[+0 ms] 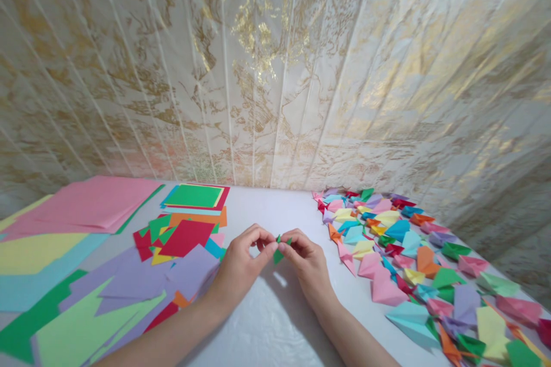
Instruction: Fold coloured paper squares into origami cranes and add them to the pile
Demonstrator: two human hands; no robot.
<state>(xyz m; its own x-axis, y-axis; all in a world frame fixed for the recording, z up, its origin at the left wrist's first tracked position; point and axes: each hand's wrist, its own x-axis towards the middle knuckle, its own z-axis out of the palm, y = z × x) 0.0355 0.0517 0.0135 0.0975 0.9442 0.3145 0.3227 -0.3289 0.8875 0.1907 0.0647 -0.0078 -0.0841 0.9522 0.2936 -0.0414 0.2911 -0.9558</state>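
Hands meet at the middle of the white worktop [275, 321], seen from the head view; the left hand [241, 266] and the right hand [307, 261] each pinch, between thumb and fingertips, a small green paper piece [279, 252], which sits just above the worktop between them; both hands are closed on it, the left from its left edge, the right from its right edge, knuckles raised and forearms running back toward the lower edge of the view. Left of the green paper piece lies a loose heap of cut paper scraps [172, 252] in red, green, purple and orange, touching and overlapping one another; beyond the scraps, farther from the person, a neat stack of small squares [194, 198] with a green sheet on top; farther left of the piece, large sheets [90, 203] in pink, yellow and pale blue lie flat and overlapping. Right of the green paper piece, well apart from it, a broad spread of folded paper shapes [400, 252] in many colours covers the worktop up to the wall; behind the piece rises a cream wall [275, 69] with gold marbling and vertical seams.
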